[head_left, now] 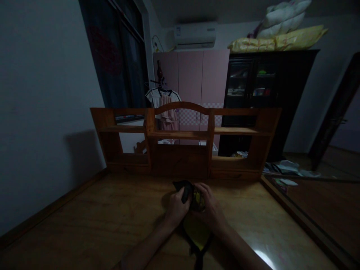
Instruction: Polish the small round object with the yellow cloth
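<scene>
Above the wooden tabletop [135, 210], my two hands meet around a dark, soft-looking item with yellow patches [198, 198]. My left hand [177, 208] is closed on its black part [185, 187], which ends in a pointed tip at the far left. On the other side, my right hand [210, 210] curls its fingers around the yellow-patterned part. Below the hands, a yellow panel with a black edge [197, 230] hangs or lies toward me and narrows into a dark strap. Dim light hides what kind of thing it is.
A wooden shelf unit [180, 135] spans the table's far edge. A white wall [50, 112] borders the left side, and a raised wooden edge [292, 213] runs along the right. Behind stand a pink wardrobe [191, 78], hanging clothes [165, 101] and a black cabinet [292, 86].
</scene>
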{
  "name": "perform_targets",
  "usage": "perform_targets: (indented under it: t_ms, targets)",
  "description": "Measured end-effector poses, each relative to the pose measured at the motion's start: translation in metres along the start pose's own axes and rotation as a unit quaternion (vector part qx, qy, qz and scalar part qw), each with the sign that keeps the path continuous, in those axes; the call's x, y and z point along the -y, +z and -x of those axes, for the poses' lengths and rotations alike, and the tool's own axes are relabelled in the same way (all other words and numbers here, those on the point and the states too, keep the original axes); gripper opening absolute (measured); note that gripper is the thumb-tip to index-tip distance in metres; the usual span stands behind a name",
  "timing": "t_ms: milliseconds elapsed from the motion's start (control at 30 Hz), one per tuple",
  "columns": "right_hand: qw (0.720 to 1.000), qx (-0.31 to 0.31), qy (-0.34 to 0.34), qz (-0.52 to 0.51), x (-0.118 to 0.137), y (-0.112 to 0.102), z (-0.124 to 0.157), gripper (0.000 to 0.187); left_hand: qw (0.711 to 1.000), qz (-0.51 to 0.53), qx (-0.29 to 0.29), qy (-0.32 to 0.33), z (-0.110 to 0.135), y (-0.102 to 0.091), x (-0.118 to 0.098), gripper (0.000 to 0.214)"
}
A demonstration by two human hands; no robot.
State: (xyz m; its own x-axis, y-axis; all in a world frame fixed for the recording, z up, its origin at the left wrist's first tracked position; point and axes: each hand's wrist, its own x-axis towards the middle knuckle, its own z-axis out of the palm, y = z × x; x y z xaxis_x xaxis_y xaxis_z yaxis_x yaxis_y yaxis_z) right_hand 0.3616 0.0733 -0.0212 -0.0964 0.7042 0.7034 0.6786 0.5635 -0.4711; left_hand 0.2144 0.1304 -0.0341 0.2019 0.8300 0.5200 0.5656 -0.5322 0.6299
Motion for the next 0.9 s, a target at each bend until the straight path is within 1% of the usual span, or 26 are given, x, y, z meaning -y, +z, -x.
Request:
perform_targets:
  t_ms: [167,333,467,600,667,767,833,900]
  targets:
    - [1.0,0.007,0.011,0.002,-0.003,0.004,0.002,0.074,1.0,0.023,0.011,-0.01,-0.002,0.002,0.001,0.017]
    - [1.0,0.007,0.02,0.001,-0.004,0.006,0.003,0.075,0.999,0.025,0.012,-0.037,-0.003,0.002,-0.002,0.011]
    - [1.0,-0.003,0.024,0.003,-0.006,0.008,0.004,0.076,0.999,0.042,0.008,-0.019,-0.003,-0.001,-0.005,0.014]
    - [1.0,-0.013,0.026,0.004,-0.006,0.006,0.005,0.08,0.998,0.057,0.006,-0.017,-0.003,0.0,-0.001,0.019]
    - [1.0,-0.008,0.019,0.006,-0.006,0.005,0.005,0.083,0.996,0.083,0.02,-0.029,-0.004,0.004,0.003,0.022]
    - [1.0,0.023,0.003,0.011,-0.004,0.004,0.006,0.087,0.985,0.155,0.057,-0.045,-0.005,0.01,0.01,0.027]
    - [0.999,0.031,-0.009,0.018,-0.003,0.004,0.006,0.088,0.976,0.198,0.08,-0.044,-0.006,0.013,0.013,0.031]
    - [0.999,0.027,-0.017,0.025,-0.001,0.005,0.006,0.088,0.972,0.212,0.093,-0.038,-0.006,0.015,0.015,0.032]
